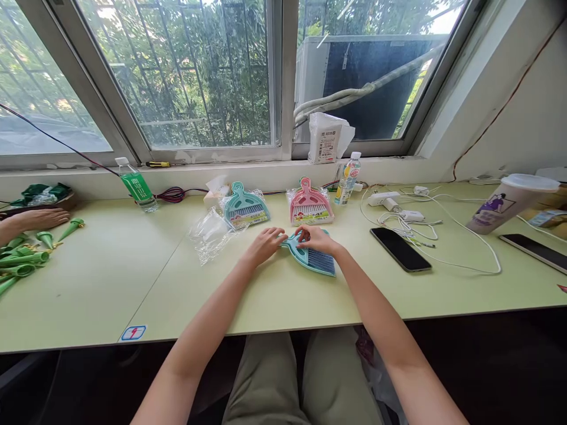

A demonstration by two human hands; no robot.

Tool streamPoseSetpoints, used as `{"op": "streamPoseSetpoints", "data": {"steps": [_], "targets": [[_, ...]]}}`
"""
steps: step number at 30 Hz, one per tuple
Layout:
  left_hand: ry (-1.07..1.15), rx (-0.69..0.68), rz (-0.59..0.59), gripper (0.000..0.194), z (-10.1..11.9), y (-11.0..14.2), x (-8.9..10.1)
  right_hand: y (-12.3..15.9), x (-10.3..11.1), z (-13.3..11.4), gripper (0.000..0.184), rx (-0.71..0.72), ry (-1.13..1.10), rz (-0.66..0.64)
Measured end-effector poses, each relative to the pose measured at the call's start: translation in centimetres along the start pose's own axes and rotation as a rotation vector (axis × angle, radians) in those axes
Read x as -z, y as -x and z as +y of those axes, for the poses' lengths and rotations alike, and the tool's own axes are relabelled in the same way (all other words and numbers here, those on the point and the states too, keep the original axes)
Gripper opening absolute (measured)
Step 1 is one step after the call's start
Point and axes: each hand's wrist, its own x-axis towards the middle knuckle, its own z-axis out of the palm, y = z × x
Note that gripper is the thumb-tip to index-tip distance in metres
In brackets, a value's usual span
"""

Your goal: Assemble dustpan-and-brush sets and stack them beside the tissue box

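A small teal dustpan (297, 250) lies on the table in front of me, with a dark-bristled hand brush (322, 260) nested in it. My left hand (267, 244) is closed around the end of the dustpan's handle, its fingertips at the handle tip. From the right, my right hand (317, 238) reaches over the set, its fingers pinched at the brush's handle; the exact contact is partly hidden under them. Just behind stand two wrapped sets, a teal dustpan set (246, 206) and a pink dustpan set (310, 203), both with printed labels.
Crumpled clear plastic wrap (211, 236) lies left of my hands. A phone (400, 249), white cables (401, 221) and a tilted cup (509, 203) are at right. Two bottles stand by the window. Another person's hand (38, 221) rests near green horn-shaped pieces (22, 260) at far left.
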Motion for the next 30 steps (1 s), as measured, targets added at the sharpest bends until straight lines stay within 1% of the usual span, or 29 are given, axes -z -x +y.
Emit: {"op": "streamPoseSetpoints", "data": {"steps": [3,5,14,19,22,24,26,28,29,30], "targets": [[-0.036,-0.041,-0.059,0.032,0.1,0.1,-0.4,0.1,-0.2,-0.2,0.036,-0.001,-0.023,0.005],[-0.051,-0.053,-0.077,0.034,0.2,0.2,-0.6,0.1,-0.2,-0.2,0.036,0.006,-0.032,0.001],[-0.121,-0.047,-0.047,0.033,0.4,0.4,-1.1,0.0,-0.1,-0.1,0.038,0.008,-0.021,-0.015],[-0.184,-0.022,-0.077,0.028,0.9,0.3,-1.1,-0.2,-0.1,0.2,0.038,0.007,-0.056,-0.028],[-0.163,-0.028,-0.069,0.028,1.0,0.4,-1.1,-0.2,-0.3,0.2,0.036,0.008,-0.045,-0.024],[-0.111,-0.007,-0.033,0.028,0.8,0.5,-1.1,-0.2,-0.4,0.0,0.032,0.015,-0.023,-0.003],[-0.014,0.067,0.053,0.029,0.7,0.4,-1.0,-0.1,-0.5,-0.3,0.029,0.016,0.002,0.046],[0.137,0.206,0.212,0.029,0.8,0.0,-0.8,-0.1,-0.6,-0.8,0.029,0.018,0.027,0.12],[0.236,0.299,0.315,0.032,0.9,-0.3,-0.7,-0.1,-0.7,-1.1,0.03,0.015,0.044,0.167],[0.357,0.403,0.42,0.039,1.1,-0.6,-0.6,-0.1,-0.8,-1.4,0.031,0.006,0.062,0.225]]}}
